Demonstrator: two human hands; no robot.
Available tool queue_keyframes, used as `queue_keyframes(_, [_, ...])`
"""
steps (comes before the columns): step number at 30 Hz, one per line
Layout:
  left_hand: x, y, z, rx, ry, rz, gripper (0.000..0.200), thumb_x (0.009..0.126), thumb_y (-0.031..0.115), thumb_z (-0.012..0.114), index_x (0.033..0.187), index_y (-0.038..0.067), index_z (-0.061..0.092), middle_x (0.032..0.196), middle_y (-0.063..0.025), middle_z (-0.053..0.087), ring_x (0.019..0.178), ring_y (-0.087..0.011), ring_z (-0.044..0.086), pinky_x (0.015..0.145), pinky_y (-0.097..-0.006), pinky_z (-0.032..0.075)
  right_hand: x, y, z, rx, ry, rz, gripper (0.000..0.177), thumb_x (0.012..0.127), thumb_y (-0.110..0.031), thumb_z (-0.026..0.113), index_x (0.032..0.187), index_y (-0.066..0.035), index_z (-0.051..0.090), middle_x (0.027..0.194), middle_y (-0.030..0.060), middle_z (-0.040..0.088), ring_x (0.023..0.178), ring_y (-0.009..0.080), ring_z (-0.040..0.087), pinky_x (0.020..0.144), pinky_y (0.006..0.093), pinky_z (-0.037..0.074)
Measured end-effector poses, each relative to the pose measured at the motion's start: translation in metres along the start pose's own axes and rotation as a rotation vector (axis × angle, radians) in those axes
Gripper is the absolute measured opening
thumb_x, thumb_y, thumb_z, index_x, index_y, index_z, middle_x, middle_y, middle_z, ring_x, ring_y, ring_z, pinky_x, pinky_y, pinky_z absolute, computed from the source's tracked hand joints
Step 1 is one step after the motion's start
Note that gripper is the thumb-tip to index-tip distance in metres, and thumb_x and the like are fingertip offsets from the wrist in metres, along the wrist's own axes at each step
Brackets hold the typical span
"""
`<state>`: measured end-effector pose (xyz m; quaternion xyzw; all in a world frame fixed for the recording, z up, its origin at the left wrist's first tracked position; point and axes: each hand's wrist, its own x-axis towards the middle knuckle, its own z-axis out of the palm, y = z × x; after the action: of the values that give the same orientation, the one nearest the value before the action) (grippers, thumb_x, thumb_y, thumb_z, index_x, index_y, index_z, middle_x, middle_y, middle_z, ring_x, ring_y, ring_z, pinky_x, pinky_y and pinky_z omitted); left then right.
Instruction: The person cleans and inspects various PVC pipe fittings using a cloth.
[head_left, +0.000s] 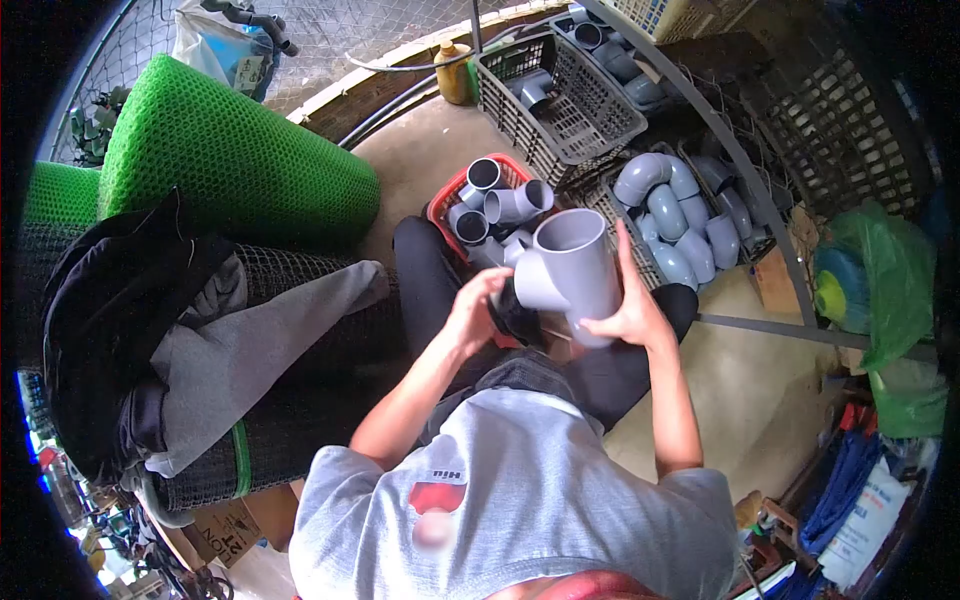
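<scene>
A large grey plastic pipe tee [580,267] is held up over my lap, its wide open end facing upward and its side branch pointing left. My right hand [640,305] grips it from the right, thumb across the lower front and fingers along the far side. Beside the branch, my left hand [475,310] has its fingers loosely bent and apart, fingertips right at the branch's mouth. Just beyond the tee, a red basket [437,212] between my legs holds several more grey pipe fittings [518,202].
Black crates [560,135] stand ahead, with grey elbows [665,210] in one at the right. Green mesh rolls [230,150] lie at the left, near a dark roll with a grey jacket [270,340] on it. A metal bar [760,328] crosses the right side.
</scene>
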<state>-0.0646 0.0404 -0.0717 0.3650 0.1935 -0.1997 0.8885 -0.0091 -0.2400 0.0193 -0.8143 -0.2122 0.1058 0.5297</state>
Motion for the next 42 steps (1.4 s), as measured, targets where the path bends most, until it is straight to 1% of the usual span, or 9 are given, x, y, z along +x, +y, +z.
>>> queue_keyframes(4, [0.016,0.013,-0.053,-0.059,0.243,0.222,0.024,0.093,0.009,0.062,0.116,0.005,0.068,0.110,-0.0037,0.066,0.104,-0.0178,0.063,0.095,-0.0388,0.054,0.058,0.022,0.010,-0.223,-0.178,-0.099,0.121,0.055,-0.006,0.080,0.162,-0.016,0.024,0.156,0.0184,0.041,0.142,0.0398,0.040,0.121,0.0455,0.031])
queue_keyframes(13, [0.015,0.015,-0.073,0.007,0.279,0.250,0.028,0.091,0.011,0.066,0.119,0.010,0.066,0.111,-0.0020,0.066,0.108,-0.0188,0.062,0.097,-0.0427,0.053,0.169,0.192,0.114,-0.725,-0.594,-0.305,0.115,0.055,0.000,0.091,0.154,-0.025,0.040,0.151,0.0046,0.050,0.145,0.0263,0.041,0.117,0.0707,0.023])
queue_keyframes(21, [0.010,-0.002,-0.091,0.000,0.294,0.224,0.023,0.092,0.007,0.067,0.115,0.007,0.069,0.103,0.0000,0.066,0.100,-0.0120,0.059,0.091,-0.0287,0.048,0.182,0.234,0.106,-0.726,-0.449,0.388,0.099,0.073,-0.008,0.083,0.157,-0.028,0.034,0.162,0.0026,0.034,0.152,0.0291,0.029,0.116,0.0765,0.019])
queue_keyframes(27, [0.020,0.021,-0.085,-0.025,0.274,0.206,0.022,0.092,0.005,0.065,0.114,0.007,0.068,0.104,-0.0003,0.066,0.097,-0.0121,0.062,0.088,-0.0282,0.050,0.144,0.274,0.087,-0.677,-0.206,0.500,0.097,0.078,-0.016,0.083,0.158,-0.033,0.031,0.169,0.0034,0.023,0.155,0.0308,0.022,0.117,0.0731,0.022])
queue_keyframes(31, [0.035,0.051,-0.071,-0.039,0.249,0.301,0.021,0.095,0.006,0.061,0.115,0.007,0.067,0.108,-0.0024,0.066,0.103,-0.0160,0.063,0.094,-0.0327,0.053,0.124,0.293,0.090,-0.420,-0.082,0.457,0.101,0.079,-0.018,0.082,0.160,-0.034,0.025,0.169,0.0153,0.019,0.151,0.0382,0.029,0.122,0.0539,0.031])
queue_keyframes(32, [0.042,0.056,-0.071,-0.036,0.240,0.308,0.021,0.095,0.006,0.062,0.115,0.007,0.067,0.110,-0.0023,0.066,0.105,-0.0154,0.061,0.095,-0.0326,0.052,0.123,0.301,0.093,-0.392,-0.044,0.396,0.109,0.075,-0.021,0.085,0.163,-0.027,0.020,0.165,0.0229,0.026,0.147,0.0401,0.037,0.121,0.0432,0.035])
queue_keyframes(35, [0.066,0.069,-0.075,0.016,0.239,0.351,0.019,0.094,0.009,0.065,0.112,0.009,0.071,0.113,0.0003,0.064,0.110,-0.0121,0.053,0.099,-0.0316,0.044,0.125,0.307,0.099,-0.079,0.125,0.521,0.118,0.071,-0.028,0.090,0.163,-0.013,0.018,0.160,0.0255,0.034,0.146,0.0380,0.039,0.119,0.0436,0.036])
queue_keyframes(41, [0.099,0.070,-0.070,0.099,0.209,0.340,0.022,0.093,0.016,0.070,0.114,0.008,0.071,0.115,-0.0023,0.066,0.103,-0.0155,0.061,0.095,-0.0320,0.049,0.159,0.315,0.116,-0.174,0.300,0.560,0.119,0.067,-0.039,0.094,0.155,0.005,0.027,0.142,0.0300,0.053,0.132,0.0361,0.054,0.111,0.0415,0.044])
queue_keyframes(42, [0.108,0.067,-0.070,0.442,0.303,0.295,0.034,0.092,0.023,0.073,0.120,0.005,0.069,0.122,-0.0066,0.066,0.108,-0.0185,0.062,0.098,-0.0328,0.049,0.162,0.315,0.115,-0.170,0.280,0.624,0.115,0.067,-0.039,0.094,0.153,0.005,0.031,0.141,0.0294,0.053,0.131,0.0358,0.055,0.111,0.0415,0.045])
